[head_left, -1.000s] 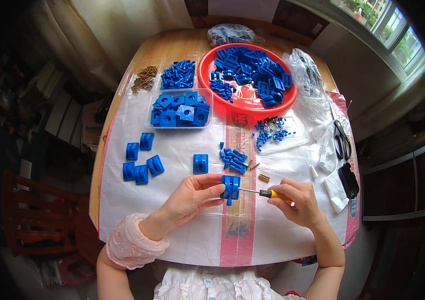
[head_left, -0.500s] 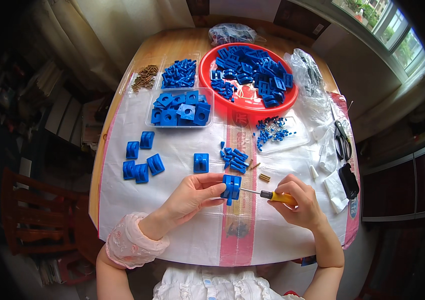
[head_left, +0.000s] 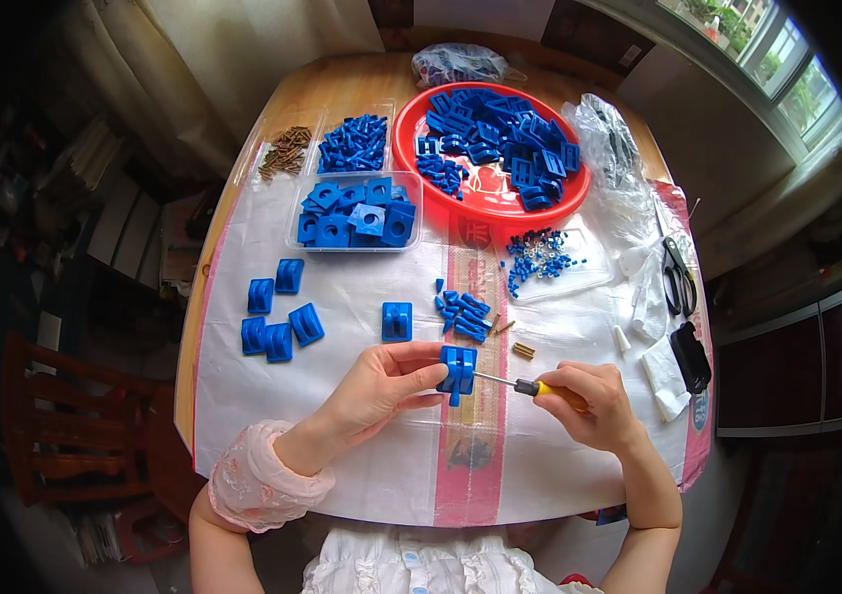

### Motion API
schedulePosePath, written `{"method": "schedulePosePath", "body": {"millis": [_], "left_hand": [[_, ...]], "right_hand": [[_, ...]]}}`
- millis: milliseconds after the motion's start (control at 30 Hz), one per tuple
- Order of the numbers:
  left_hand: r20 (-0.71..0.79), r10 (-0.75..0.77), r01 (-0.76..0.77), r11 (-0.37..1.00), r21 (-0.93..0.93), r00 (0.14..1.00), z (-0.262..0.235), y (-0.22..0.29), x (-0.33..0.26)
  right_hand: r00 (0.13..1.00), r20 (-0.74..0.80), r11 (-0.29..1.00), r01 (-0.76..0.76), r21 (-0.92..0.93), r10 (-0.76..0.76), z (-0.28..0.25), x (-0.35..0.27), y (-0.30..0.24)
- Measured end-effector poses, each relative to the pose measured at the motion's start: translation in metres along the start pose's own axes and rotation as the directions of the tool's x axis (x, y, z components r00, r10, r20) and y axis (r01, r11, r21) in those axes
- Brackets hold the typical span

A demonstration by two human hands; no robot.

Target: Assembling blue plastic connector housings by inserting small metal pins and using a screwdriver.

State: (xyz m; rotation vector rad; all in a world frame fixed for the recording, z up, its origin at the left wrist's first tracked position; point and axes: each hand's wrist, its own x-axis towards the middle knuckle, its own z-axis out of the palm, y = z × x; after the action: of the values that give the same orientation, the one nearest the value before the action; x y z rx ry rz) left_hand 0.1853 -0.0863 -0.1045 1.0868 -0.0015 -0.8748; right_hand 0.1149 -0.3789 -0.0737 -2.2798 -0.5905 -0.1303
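Observation:
Between the thumb and fingers of my left hand [head_left: 381, 388] is a blue plastic part [head_left: 457, 371], held above the covered table with a small stub pointing down. My right hand [head_left: 589, 401] is closed round the yellow and black handle of a screwdriver [head_left: 540, 388]. Its thin metal shaft reaches left, and the tip meets the right side of the blue part; where exactly it sits is hidden. A similar blue part [head_left: 397, 322] lies just beyond my left hand. Small blue pegs [head_left: 462, 315] and brass-coloured pins [head_left: 524, 350] lie past the screwdriver.
Several finished-looking blue parts [head_left: 277, 343] sit at left. Behind them stand a clear box of blue square plates [head_left: 334, 232], a tray of blue pegs [head_left: 354, 144] and brown screws [head_left: 287, 150]. A red basin [head_left: 403, 158] holds more blue pieces. Scissors [head_left: 678, 279] lie at right.
The fingers of my right hand have shifted and turned on the screwdriver handle, covering more of it. My left hand and the blue part have stayed nearly in place.

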Motion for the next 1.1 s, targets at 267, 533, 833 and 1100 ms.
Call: {"method": "schedulePosePath", "body": {"millis": [267,533,833,1100], "left_hand": [[0.008,-0.007,0.007,1.0,0.023,1.0,0.0,-0.001,0.0],[-0.003,-0.011,0.011,1.0,-0.018,1.0,-0.003,-0.003,0.001],[-0.009,-0.02,0.02,0.999,0.034,1.0,-0.002,-0.002,0.001],[0.003,0.024,-0.025,0.998,0.057,1.0,-0.003,-0.005,0.001]], "right_hand": [[1.0,0.017,0.989,-0.01,-0.146,0.013,0.001,0.002,0.004],[0.992,-0.085,0.982,0.081,-0.172,-0.096,0.007,-0.001,-0.003],[0.99,-0.055,0.982,0.12,-0.147,-0.129,0.003,-0.004,-0.002],[0.999,-0.022,0.999,0.043,-0.012,-0.043,0.001,-0.003,-0.003]]}}
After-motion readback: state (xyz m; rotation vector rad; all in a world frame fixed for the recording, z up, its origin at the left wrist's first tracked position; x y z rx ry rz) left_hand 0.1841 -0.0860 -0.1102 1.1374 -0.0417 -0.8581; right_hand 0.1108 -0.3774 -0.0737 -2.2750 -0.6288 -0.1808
